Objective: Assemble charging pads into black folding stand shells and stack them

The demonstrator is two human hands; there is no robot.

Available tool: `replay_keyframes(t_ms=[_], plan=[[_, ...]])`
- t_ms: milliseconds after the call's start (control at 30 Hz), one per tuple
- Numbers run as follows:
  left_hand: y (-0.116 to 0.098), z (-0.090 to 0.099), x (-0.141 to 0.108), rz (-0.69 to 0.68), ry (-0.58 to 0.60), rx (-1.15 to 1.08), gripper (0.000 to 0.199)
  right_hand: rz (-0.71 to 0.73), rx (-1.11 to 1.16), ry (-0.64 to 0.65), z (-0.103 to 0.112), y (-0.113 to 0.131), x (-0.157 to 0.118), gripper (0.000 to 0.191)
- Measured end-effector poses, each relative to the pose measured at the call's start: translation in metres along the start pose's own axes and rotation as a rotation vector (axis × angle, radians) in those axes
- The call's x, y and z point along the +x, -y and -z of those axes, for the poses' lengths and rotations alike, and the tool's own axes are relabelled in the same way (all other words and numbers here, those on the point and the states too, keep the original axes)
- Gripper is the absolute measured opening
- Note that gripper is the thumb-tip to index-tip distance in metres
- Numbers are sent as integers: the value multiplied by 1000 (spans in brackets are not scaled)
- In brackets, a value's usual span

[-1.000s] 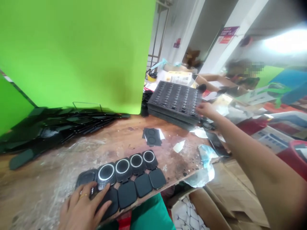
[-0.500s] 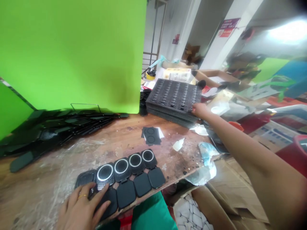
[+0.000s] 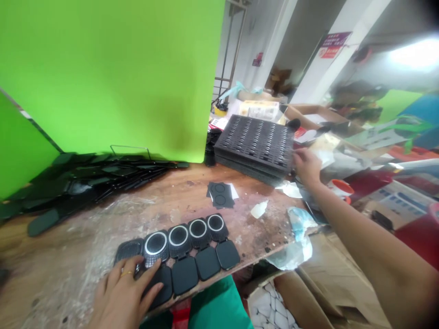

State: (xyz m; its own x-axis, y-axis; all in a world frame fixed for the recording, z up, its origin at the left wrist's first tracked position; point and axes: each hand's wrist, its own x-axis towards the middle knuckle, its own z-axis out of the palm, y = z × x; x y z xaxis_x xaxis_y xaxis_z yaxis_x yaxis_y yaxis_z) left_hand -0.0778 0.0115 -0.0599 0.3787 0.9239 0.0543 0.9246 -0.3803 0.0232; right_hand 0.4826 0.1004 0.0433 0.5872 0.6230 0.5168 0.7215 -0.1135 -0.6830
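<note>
My left hand (image 3: 120, 292), a ring on one finger, lies with fingers spread over the left end of a row of black folding panels (image 3: 185, 274). Its fingertips touch the panels there and hide part of them. Most upper panels carry a white ring (image 3: 178, 236); the leftmost upper panel (image 3: 129, 249) shows none. My right hand (image 3: 307, 168) is beside the right edge of a dark foam tray (image 3: 255, 141) whose slots hold rows of small shiny metal pieces. Its thumb and fingers are drawn together; whatever is between them is too small or blurred to make out.
Black flat parts (image 3: 103, 176) lie heaped along a green partition (image 3: 137, 82). Dark cards with ring outlines (image 3: 221, 195) and a paper scrap (image 3: 259, 209) rest on the wooden table (image 3: 137, 214). Cardboard boxes (image 3: 332, 260) and a blue-white plastic bag (image 3: 298, 224) are at right.
My right hand has moved right, from the foam tray's front right corner to just off its edge. The left hand stays on the panels. The whole view has shifted slightly.
</note>
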Motion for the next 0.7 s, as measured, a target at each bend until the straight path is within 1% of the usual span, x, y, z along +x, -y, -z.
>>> replay_keyframes(t_ms=[67,100,167,233,300,400,433,467,500,533,567,633,700], plan=[[1,0,1,-13,18,-22,32,-78,174,-18,-2,13,-10,9],[2,-2,0,-19,6,-30,32,-116,260,5,-6,20,-16,13],[3,-8,-2,-37,-44,-46,31,-184,417,92,-14,38,-30,19],[3,-15,-6,-50,-113,-64,31,-233,535,203,-23,58,-48,24],[4,-18,-12,-58,-178,-90,35,-289,637,332,-32,81,-69,28],[7,-11,-21,-40,-234,-131,39,-403,778,553,-45,117,-106,35],[8,-6,-24,-26,-237,-145,39,-422,797,627,-50,129,-119,36],[11,0,-27,-10,-234,-161,38,-411,786,701,-56,140,-133,35],[13,5,-30,6,-222,-178,37,-357,741,772,-62,151,-147,32],[16,10,-33,23,-204,-197,36,-260,673,836,-69,161,-162,29],[18,15,-35,38,-183,-215,35,-121,592,878,-77,170,-178,24],[22,20,-40,69,-144,-241,33,236,451,898,-95,185,-211,15],[24,21,-43,98,-123,-247,34,578,395,871,-114,196,-243,14]])
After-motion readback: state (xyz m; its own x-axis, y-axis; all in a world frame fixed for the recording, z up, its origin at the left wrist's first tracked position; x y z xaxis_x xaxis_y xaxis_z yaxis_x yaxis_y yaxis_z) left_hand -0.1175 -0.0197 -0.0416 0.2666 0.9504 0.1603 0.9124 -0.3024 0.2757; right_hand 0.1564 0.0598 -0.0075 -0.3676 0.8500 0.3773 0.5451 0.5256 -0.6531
